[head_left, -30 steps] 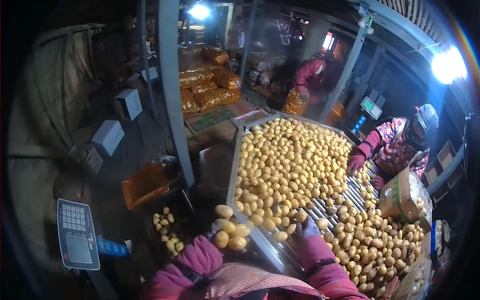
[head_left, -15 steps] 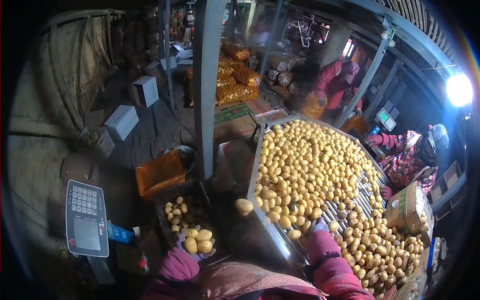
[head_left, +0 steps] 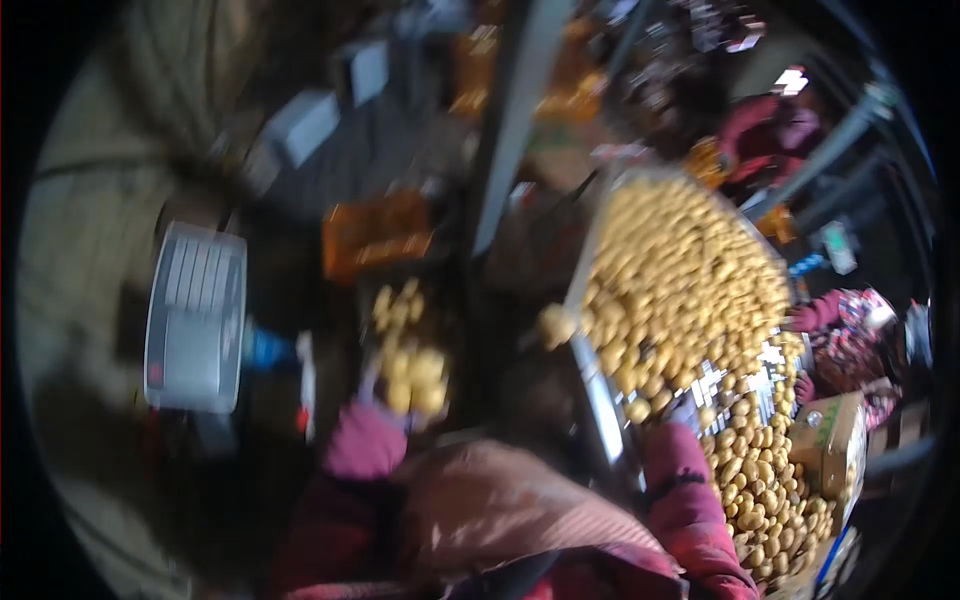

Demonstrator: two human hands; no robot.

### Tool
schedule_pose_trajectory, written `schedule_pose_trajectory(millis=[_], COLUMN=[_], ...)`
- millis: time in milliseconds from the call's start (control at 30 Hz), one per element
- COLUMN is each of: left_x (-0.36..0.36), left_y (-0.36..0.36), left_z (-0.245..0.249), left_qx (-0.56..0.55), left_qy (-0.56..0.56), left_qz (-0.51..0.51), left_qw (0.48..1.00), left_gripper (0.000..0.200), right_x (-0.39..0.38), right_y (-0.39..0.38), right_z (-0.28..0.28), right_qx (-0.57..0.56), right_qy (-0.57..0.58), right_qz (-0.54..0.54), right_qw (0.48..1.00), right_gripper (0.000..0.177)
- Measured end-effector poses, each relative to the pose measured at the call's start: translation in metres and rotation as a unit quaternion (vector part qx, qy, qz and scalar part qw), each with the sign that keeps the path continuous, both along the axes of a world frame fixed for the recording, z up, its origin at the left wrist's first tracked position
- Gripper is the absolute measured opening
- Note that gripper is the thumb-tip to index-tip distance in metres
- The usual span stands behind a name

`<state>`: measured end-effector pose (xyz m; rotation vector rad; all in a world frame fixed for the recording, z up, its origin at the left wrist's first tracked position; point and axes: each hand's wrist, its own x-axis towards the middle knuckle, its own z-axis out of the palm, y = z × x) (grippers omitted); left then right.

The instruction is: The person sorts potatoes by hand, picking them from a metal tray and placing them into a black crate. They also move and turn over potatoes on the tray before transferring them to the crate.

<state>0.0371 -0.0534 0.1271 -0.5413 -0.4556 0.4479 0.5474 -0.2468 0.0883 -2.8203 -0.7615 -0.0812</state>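
Note:
The whole view is blurred by motion. My left hand [head_left: 372, 388], in a pale glove under a pink sleeve, holds several potatoes [head_left: 415, 378] above a dark crate. Behind them, more potatoes [head_left: 398, 305] lie in that crate. My right hand [head_left: 682, 408] rests at the near edge of the potato pile [head_left: 670, 285] on the slatted metal table; its fingers are smeared, and whether they hold anything is not visible. One large potato [head_left: 556, 326] sits at the table's left rim [head_left: 597, 385].
A scale display [head_left: 195, 318] stands at the left. An orange-lined crate [head_left: 377, 235] lies beyond the dark crate, left of a metal post [head_left: 515, 120]. Two people [head_left: 770, 140] [head_left: 850, 345] are at the table's far and right sides, near a cardboard box [head_left: 828, 435].
The view has swung, so the table, crates and scale sit elsewhere in the frame and are blurred. My left hand still holds potatoes over the crate; my right hand remains at the pile.

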Motion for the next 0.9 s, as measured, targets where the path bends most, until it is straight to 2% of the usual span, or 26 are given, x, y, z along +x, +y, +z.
schedule_pose_trajectory(millis=[33,67,133,167,367,400,467,500,533,600,633,667,733,767,800,833,867,900], left_x=[-0.01,-0.026,-0.047,-0.05,-0.059,-0.059,-0.064,-0.066,-0.067,-0.067,-0.066,-0.064,-0.051,-0.059,-0.047,-0.053,-0.043,-0.034], left_y=[0.007,-0.004,-0.003,-0.003,-0.007,-0.008,-0.011,-0.009,-0.009,-0.013,-0.017,-0.019,-0.013,-0.003,0.01,-0.008,-0.006,0.0], left_z=[-0.037,-0.013,-0.004,0.004,-0.02,-0.018,-0.023,-0.024,-0.028,-0.037,-0.031,-0.023,-0.028,-0.118,-0.13,-0.137,-0.112,-0.094], left_qx=[0.252,0.185,0.096,0.091,0.053,0.022,0.032,0.066,0.064,0.058,0.092,0.126,0.173,0.23,0.279,0.368,0.372,0.312], left_qy=[0.16,0.38,0.425,0.486,0.532,0.551,0.546,0.524,0.525,0.683,0.685,0.686,0.721,0.526,0.301,0.595,0.594,0.772], left_qz=[0.193,0.207,0.2,0.213,0.245,0.237,0.228,0.221,0.217,0.147,0.126,0.108,0.046,0.093,0.084,0.086,0.087,0.098], left_qw=[0.935,0.882,0.878,0.843,0.809,0.8,0.806,0.82,0.82,0.713,0.712,0.709,0.669,0.813,0.908,0.709,0.708,0.545], left_gripper=[0.055,0.062,0.069,0.069,0.067,0.067,0.066,0.068,0.068,0.067,0.058,0.05,0.045,0.044,0.043,0.025,0.025,0.027], right_x=[0.015,0.027,0.056,0.067,0.119,0.098,0.065,0.108,0.125,0.152,0.14,0.133,0.124,0.122,0.119,0.118,0.115,0.099], right_y=[-0.004,-0.009,-0.014,-0.015,-0.038,-0.031,-0.016,-0.035,-0.039,-0.05,-0.045,-0.042,-0.04,-0.039,-0.039,-0.038,-0.039,-0.036], right_z=[-0.012,-0.023,-0.041,-0.05,-0.081,-0.063,-0.032,-0.069,-0.08,-0.1,-0.087,-0.087,-0.086,-0.081,-0.082,-0.082,-0.082,-0.073], right_qx=[0.001,-0.003,0.013,0.028,0.07,0.04,0.017,0.071,0.067,0.09,0.036,0.037,0.113,0.069,0.071,0.081,0.091,0.105], right_qy=[-0.003,0.005,0.025,0.032,0.032,0.049,0.11,0.094,0.094,0.124,0.109,0.111,0.133,0.118,0.118,0.113,0.108,0.105], right_qz=[0.018,0.02,0.02,0.021,0.029,0.009,-0.046,-0.005,-0.007,0.01,-0.008,-0.01,-0.012,-0.014,-0.017,0.0,0.018,0.049], right_qw=[1.0,1.0,0.999,0.999,0.997,0.998,0.993,0.993,0.993,0.988,0.993,0.993,0.985,0.99,0.99,0.99,0.99,0.988], right_gripper=[0.036,0.036,0.036,0.036,0.037,0.036,0.039,0.039,0.039,0.038,0.038,0.038,0.039,0.037,0.037,0.037,0.037,0.039])
